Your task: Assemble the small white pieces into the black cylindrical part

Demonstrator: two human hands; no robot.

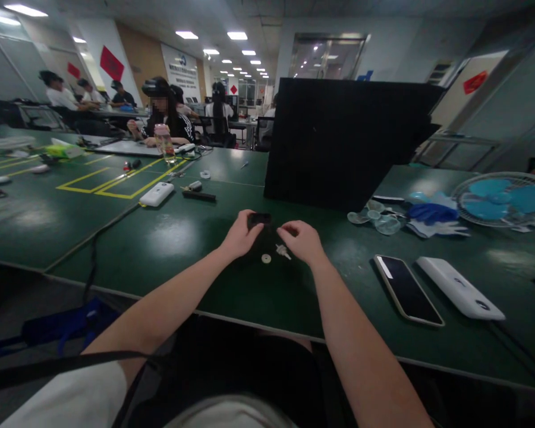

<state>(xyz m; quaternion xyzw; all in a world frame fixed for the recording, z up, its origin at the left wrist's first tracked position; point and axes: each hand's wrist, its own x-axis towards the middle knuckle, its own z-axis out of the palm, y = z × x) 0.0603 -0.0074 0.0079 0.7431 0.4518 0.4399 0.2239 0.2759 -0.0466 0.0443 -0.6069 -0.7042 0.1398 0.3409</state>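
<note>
Block (pixel 261 219), small, black and oblong, is grasped between the thumb and fingers of the left hand (pixel 241 235), just in front of the lower left corner of the large, upright black panel (pixel 339 142). The right hand (pixel 301 239) has thumb and fingertips drawn together, also in front of the panel; whether it grasps anything I cannot tell. Farther out from the panel, towards the person, a small pale part with a thin shaft (pixel 283 252) and a flat, pale round ring (pixel 268 260) lie on the glossy green tabletop (pixel 232 294). Forward and right of the panel lie a dark-screened phone with a pale edge (pixel 409 290) and a white, rounded oblong device (pixel 459 288); right of it, a crumpled blue glove (pixel 432 213) and a round fan with blue blades (pixel 494 199).
</note>
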